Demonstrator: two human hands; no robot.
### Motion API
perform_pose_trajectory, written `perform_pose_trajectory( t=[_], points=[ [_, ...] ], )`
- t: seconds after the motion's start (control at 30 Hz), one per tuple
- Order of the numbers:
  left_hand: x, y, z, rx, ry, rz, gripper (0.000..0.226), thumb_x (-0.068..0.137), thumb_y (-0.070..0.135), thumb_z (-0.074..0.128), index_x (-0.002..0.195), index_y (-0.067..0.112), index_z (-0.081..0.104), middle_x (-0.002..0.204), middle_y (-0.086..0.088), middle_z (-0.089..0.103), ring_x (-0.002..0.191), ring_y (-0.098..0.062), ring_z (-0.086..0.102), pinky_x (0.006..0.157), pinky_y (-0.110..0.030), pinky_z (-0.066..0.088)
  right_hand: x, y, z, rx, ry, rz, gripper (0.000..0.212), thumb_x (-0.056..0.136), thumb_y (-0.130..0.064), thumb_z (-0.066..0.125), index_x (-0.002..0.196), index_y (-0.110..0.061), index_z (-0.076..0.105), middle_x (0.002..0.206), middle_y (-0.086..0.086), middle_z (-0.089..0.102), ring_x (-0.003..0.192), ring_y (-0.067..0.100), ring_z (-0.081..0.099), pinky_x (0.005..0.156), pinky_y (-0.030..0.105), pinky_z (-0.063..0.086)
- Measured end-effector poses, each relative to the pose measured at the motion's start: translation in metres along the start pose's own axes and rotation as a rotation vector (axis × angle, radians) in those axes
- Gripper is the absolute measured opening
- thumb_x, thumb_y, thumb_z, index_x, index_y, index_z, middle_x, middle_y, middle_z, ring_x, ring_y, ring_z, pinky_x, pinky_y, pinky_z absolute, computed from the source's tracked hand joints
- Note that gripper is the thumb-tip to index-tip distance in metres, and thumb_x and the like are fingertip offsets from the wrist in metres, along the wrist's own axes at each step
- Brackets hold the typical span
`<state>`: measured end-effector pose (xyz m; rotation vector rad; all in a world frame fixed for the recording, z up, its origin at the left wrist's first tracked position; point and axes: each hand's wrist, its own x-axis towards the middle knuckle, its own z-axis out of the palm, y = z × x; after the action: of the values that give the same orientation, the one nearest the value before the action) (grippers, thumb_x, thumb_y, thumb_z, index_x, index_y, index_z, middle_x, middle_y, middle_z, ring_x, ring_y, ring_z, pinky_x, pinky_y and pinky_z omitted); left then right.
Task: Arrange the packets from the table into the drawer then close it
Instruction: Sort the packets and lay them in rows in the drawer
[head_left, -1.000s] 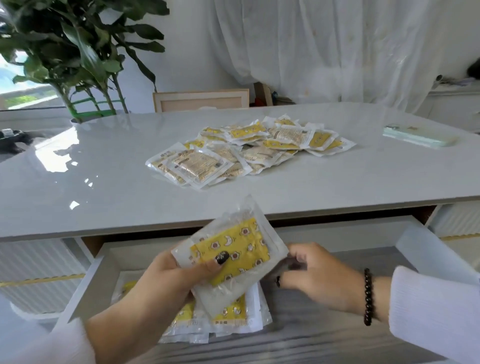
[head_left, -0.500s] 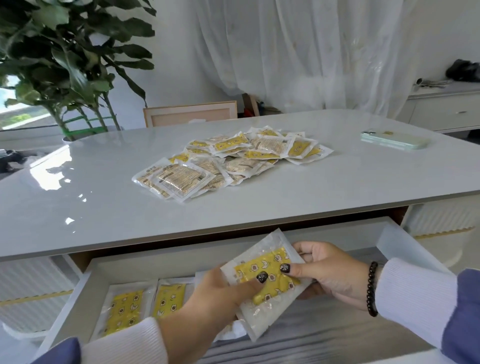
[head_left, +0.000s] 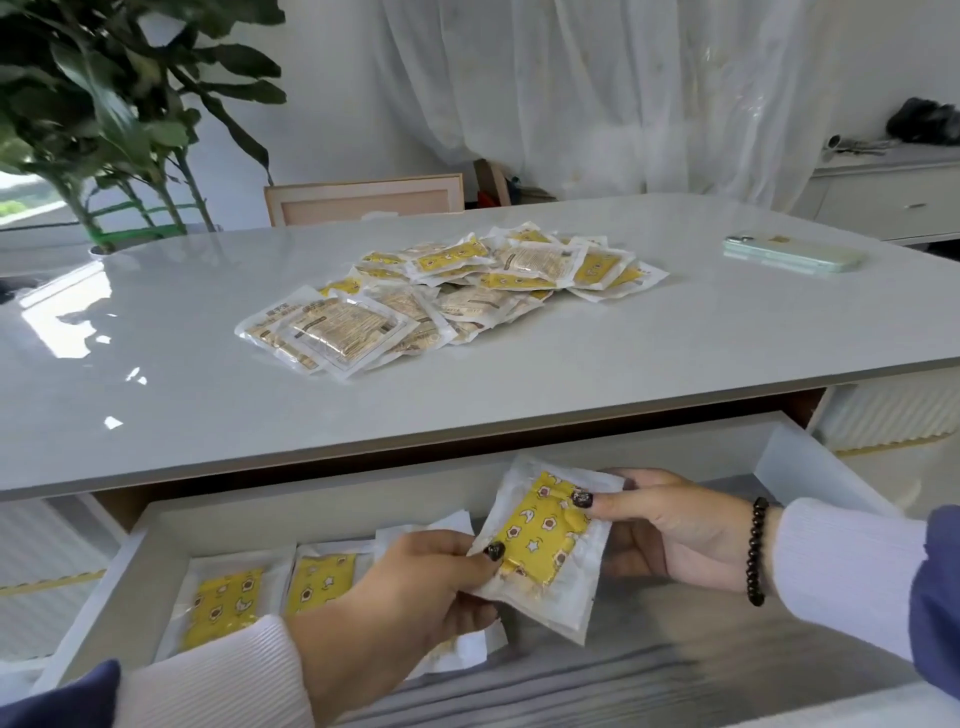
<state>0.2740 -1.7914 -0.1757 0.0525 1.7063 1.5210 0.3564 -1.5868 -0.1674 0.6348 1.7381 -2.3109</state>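
A yellow packet in clear wrap (head_left: 545, 540) hovers over the open drawer (head_left: 322, 506), tilted. My left hand (head_left: 415, 592) pinches its lower left corner and my right hand (head_left: 660, 525) pinches its upper right edge. In the drawer's left part lie two yellow packets (head_left: 228, 608) side by side, and a third one is mostly hidden under my left hand. A heap of several packets (head_left: 447, 296) lies in the middle of the grey table (head_left: 156, 395).
A pale green phone (head_left: 789, 253) lies on the table's far right. A potted plant (head_left: 104, 119) stands at the far left and a chair back (head_left: 363, 200) behind the table. The drawer's right part shows bare wood-grain floor (head_left: 675, 639).
The packet moved down and to the right from above the drawer's left stack. My right hand came up and took its upper right edge, so both hands hold it now.
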Motion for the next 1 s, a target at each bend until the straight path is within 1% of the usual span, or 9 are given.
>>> perform_pose_trajectory(
  t=[0.13,0.3,0.43,0.5,0.6,0.7,0.87,0.93,1.0],
  points=[
    [-0.001,-0.003,0.0,0.035,-0.04,0.016,0.014,0.091,0.002,0.061,0.101,-0.007,0.065,0.1,-0.022,0.073,0.075,-0.024,0.069,0.063,-0.024,0.059,0.005,0.009,0.004,0.03,-0.03,0.039,0.044,0.069,-0.003,0.068,0.112,-0.003,0.06,0.103,0.019,0.071,0.082,0.028,0.071,0.064,0.036,0.06],
    [-0.007,-0.004,0.0,0.166,-0.108,0.047,0.016,0.087,-0.001,0.065,0.102,0.001,0.069,0.099,-0.012,0.075,0.099,-0.028,0.07,0.077,-0.027,0.059,0.012,0.014,0.003,-0.093,0.081,0.032,0.021,0.088,0.003,0.058,0.108,-0.005,0.06,0.091,0.014,0.073,0.072,0.022,0.071,0.061,0.034,0.06],
    [-0.009,0.0,-0.001,0.309,-0.086,0.074,0.018,0.083,-0.001,0.07,0.1,0.004,0.07,0.093,-0.007,0.076,0.088,-0.022,0.072,0.072,-0.024,0.06,0.017,0.017,0.0,-0.198,0.14,0.041,0.022,0.09,0.0,0.058,0.109,-0.009,0.061,0.101,0.015,0.072,0.085,0.027,0.069,0.069,0.04,0.06],
    [-0.005,0.001,-0.008,0.641,-0.002,0.202,0.02,0.084,0.007,0.069,0.102,0.015,0.066,0.088,0.005,0.074,0.082,-0.014,0.072,0.071,-0.024,0.059,0.021,0.017,-0.002,-0.27,0.181,0.039,0.022,0.09,0.001,0.056,0.107,-0.013,0.062,0.101,0.013,0.072,0.088,0.026,0.069,0.073,0.042,0.058],
    [-0.004,0.008,-0.017,1.184,0.056,0.41,0.027,0.087,0.028,0.065,0.112,0.031,0.058,0.093,0.018,0.062,0.085,-0.001,0.063,0.078,-0.018,0.053,0.027,0.014,-0.002,-0.43,0.201,0.069,0.022,0.091,-0.001,0.055,0.108,-0.014,0.061,0.099,0.008,0.072,0.088,0.022,0.069,0.068,0.038,0.058],
    [-0.003,0.008,-0.022,1.407,0.041,0.425,0.04,0.086,0.039,0.062,0.124,0.031,0.053,0.113,0.013,0.055,0.103,-0.007,0.056,0.088,-0.023,0.049,0.035,0.012,0.004,-0.523,0.184,0.108,0.02,0.091,-0.004,0.057,0.11,-0.01,0.06,0.102,0.01,0.071,0.086,0.022,0.069,0.067,0.037,0.058],
    [0.0,0.003,-0.029,1.67,-0.024,0.376,0.074,0.078,0.053,0.064,0.14,0.022,0.038,0.147,0.003,0.027,0.134,-0.018,0.029,0.105,-0.037,0.041,0.042,0.013,0.017,-0.707,0.205,0.012,0.01,0.084,-0.012,0.068,0.094,-0.012,0.065,0.1,0.008,0.072,0.093,0.022,0.069,0.087,0.04,0.056],
    [0.002,0.002,-0.033,1.746,-0.075,0.334,0.092,0.076,0.058,0.066,0.149,0.02,0.023,0.157,0.001,0.008,0.145,-0.021,0.008,0.116,-0.04,0.026,0.041,0.014,0.021,-0.854,0.245,-0.054,0.011,0.083,-0.015,0.069,0.078,-0.018,0.06,0.092,0.003,0.071,0.089,0.019,0.068,0.085,0.035,0.056],
    [0.004,0.0,-0.036,1.827,-0.113,0.305,0.109,0.075,0.065,0.064,0.153,0.02,0.002,0.161,-0.002,-0.012,0.148,-0.023,-0.011,0.119,-0.042,0.007,0.042,0.017,0.021,-0.902,0.283,-0.087,0.017,0.082,-0.018,0.07,0.076,-0.022,0.055,0.087,-0.001,0.067,0.085,0.017,0.066,0.079,0.032,0.056]
  ],
)
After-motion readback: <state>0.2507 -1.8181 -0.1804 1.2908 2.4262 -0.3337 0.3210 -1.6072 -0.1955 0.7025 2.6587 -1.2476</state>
